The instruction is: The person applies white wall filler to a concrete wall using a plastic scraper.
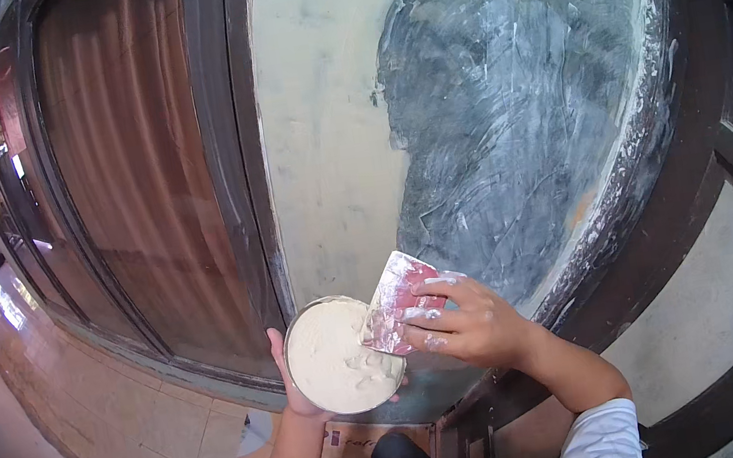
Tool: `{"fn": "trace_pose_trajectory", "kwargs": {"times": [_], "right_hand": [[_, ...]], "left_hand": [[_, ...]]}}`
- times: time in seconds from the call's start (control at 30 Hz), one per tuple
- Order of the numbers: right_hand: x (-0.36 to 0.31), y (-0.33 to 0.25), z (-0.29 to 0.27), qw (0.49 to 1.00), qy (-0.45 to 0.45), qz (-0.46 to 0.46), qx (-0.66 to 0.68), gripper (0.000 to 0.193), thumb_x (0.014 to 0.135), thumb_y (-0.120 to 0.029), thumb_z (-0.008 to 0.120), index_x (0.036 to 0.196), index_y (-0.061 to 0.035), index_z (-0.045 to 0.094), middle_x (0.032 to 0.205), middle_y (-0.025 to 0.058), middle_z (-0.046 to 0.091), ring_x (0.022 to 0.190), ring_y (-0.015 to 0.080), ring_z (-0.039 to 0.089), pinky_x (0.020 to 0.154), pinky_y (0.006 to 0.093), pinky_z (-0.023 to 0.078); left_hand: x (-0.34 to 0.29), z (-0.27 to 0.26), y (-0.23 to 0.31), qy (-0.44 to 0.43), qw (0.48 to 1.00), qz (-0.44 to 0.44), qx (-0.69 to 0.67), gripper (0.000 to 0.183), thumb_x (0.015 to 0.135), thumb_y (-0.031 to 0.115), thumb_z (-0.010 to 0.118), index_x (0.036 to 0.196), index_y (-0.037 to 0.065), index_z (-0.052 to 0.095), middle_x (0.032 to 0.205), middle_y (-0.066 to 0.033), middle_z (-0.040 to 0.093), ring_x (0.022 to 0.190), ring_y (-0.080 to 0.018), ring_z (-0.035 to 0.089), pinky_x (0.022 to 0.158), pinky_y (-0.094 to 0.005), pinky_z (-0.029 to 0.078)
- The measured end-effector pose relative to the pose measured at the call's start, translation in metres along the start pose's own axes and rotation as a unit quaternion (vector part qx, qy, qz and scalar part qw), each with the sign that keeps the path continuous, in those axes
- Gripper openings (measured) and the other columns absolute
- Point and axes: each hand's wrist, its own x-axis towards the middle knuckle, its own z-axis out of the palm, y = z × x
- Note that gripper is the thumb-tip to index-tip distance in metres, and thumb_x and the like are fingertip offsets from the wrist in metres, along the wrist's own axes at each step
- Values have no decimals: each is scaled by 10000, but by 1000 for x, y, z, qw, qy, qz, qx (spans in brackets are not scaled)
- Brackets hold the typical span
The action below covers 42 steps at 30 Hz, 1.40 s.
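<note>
My left hand (292,387) cups a round tub (308,403) from below and the side, its fingers mostly hidden beneath. Cream-white putty (333,352) nearly fills the tub, smooth at the left and lumpy toward the lower right. A red flat scraper (409,303), smeared with white, is gripped in my right hand (456,320). Its left edge dips over the tub's right side at the putty. White smears mark my right fingers. Ahead stands a wall panel (501,114), grey and streaky on the right, with a cream-coated strip (330,140) along its left.
A dark-framed window with a brown curtain (129,132) stands to the left. Dark wooden framing with pale panels (710,310) curves along the right. Below lie floor tiles (172,448) and a cardboard sheet (347,450) by my legs.
</note>
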Motion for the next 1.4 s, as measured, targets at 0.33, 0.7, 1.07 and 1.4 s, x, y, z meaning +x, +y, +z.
{"fn": "trace_pose_trajectory", "kwargs": {"times": [0.33,0.7,1.07,1.4], "right_hand": [[-3,-3,2,999,23,38,-20,245,835,-182,698,1072,-176,758,1112,-26,750,1080,246,660,866,411,508],[-12,-2,19,992,35,107,-52,383,707,-106,723,1081,-177,767,1077,-48,758,996,222,658,740,392,475],[-9,7,45,981,99,162,-32,294,722,-60,730,1001,-147,765,1019,-21,761,847,243,659,670,382,546],[-64,42,117,944,51,325,-41,152,957,-236,690,1042,-124,749,849,63,730,789,291,669,625,459,538]], "left_hand": [[0,-14,-6,50,999,11,0,1123,825,965,342,1606,158,368,1600,-226,421,1255,-648,513,857,-851,453],[-8,-11,-11,71,994,19,-78,1149,802,989,326,1613,175,355,1602,-231,420,1287,-635,505,894,-858,431],[-22,-26,-14,140,982,61,108,1122,855,956,274,1627,144,331,1619,-199,416,1380,-502,501,985,-777,463],[-68,-20,18,31,987,105,-119,1261,724,1028,396,1630,156,292,1610,-323,322,1238,-771,415,895,-860,445]]}}
